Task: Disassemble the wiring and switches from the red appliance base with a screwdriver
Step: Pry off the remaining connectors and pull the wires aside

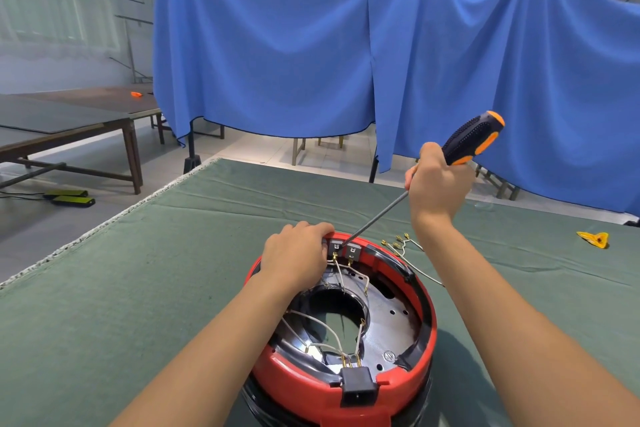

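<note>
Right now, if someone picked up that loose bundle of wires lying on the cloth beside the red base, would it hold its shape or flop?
Probably flop: the loose wires are thin and already curve freely over the cloth. They look light, so a push would likely slide them. Their small brass ends may snag on the weave.

My screwdriver had a rubbery matt handle, red base was glossy plastic, inner plate shiny metal, tabletop matt wrinkled green cloth.
</note>
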Motion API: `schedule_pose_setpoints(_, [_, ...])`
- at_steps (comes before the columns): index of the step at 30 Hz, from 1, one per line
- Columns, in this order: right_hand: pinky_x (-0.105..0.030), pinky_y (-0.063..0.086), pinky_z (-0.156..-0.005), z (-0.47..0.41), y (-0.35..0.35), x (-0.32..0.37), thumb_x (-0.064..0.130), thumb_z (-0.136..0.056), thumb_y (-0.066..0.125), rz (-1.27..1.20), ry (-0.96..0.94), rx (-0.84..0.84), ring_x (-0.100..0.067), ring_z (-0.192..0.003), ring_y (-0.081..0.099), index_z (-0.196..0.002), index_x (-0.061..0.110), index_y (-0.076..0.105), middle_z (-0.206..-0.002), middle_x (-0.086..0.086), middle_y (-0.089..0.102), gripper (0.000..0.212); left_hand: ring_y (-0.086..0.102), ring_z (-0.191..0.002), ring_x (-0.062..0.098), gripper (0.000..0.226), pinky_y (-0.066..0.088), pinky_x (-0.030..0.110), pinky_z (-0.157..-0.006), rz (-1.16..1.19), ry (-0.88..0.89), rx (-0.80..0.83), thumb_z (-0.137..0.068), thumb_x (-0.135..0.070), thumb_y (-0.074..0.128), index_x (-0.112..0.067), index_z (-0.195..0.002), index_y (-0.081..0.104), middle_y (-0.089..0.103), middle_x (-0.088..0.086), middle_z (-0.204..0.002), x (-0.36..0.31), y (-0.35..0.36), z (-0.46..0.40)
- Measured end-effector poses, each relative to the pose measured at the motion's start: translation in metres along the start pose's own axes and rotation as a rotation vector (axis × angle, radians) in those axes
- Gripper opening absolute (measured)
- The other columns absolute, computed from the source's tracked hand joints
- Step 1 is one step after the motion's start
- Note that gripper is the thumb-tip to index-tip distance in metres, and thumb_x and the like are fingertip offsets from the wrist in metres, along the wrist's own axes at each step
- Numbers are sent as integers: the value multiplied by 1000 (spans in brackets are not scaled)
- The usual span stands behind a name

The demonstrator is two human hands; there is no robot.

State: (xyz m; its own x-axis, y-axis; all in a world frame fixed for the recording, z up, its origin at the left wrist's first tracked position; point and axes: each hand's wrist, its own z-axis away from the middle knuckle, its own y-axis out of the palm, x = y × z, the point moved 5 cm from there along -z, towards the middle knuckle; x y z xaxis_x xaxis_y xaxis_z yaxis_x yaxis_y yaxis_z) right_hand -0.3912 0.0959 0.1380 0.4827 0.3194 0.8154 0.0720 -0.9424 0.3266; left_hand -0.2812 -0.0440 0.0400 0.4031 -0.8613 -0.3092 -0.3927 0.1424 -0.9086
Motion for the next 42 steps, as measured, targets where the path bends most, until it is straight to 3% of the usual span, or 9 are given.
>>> schedule_pose_setpoints(7, [-27,26,-45,-20,13,-14,18,-71,49,105,74,5,-22,-48,32,-56,17,25,-45,3,28,29,49,-115,25,37,35,35,-79,7,6,2,-97,-27,39,-38,-132,45,55,1,-126,0,0,0])
schedule_pose_setpoints(11, [-22,26,-41,-24,13,-18,14,-74,51,115,99,-18,-20,-42,32,-54,17,25,-36,12,26,33,48,-116,25,38,38,37,-84,3,4,17,-96,-28,40,-39,-132,44,54,1,-128,1,0,1])
schedule_pose_setpoints(15, [-23,26,-42,-20,9,-18,12,-75,51,103,131,-46,-20,-43,33,-53,17,27,-38,9,28,33,48,-116,25,38,38,37,-85,6,5,18,-96,-28,40,-39,-132,44,54,1,-128,1,-1,2])
schedule_pose_setpoints(23, [-16,26,-38,22,-19,4,10,-71,49,-189,-60,-105,-15,-31,33,-53,16,33,-34,7,33,25,49,-115,26,37,38,36,-83,6,10,15,-96,-28,39,-39,-131,45,55,1,-127,2,-2,2])
schedule_pose_setpoints(29, [-16,28,-38,32,-18,12,9,-72,48,-184,-121,-39,-15,-32,34,-49,15,34,-34,7,33,27,49,-116,26,37,38,36,-82,1,7,17,-96,-28,39,-39,-131,45,55,1,-127,1,-1,2])
schedule_pose_setpoints(38, [-17,27,-37,7,-21,-10,13,-69,49,-109,13,-129,-18,-33,32,-54,13,32,-40,-2,32,23,49,-115,26,37,39,37,-83,1,9,14,-96,-27,39,-39,-131,45,55,1,-127,0,-1,2])
schedule_pose_setpoints(42, [-17,25,-36,-12,-18,-27,13,-74,52,-28,132,-159,-16,-33,34,-54,14,32,-37,5,33,28,49,-114,26,37,38,36,-81,4,14,8,-96,-27,39,-38,-131,45,55,1,-127,-1,-1,2])
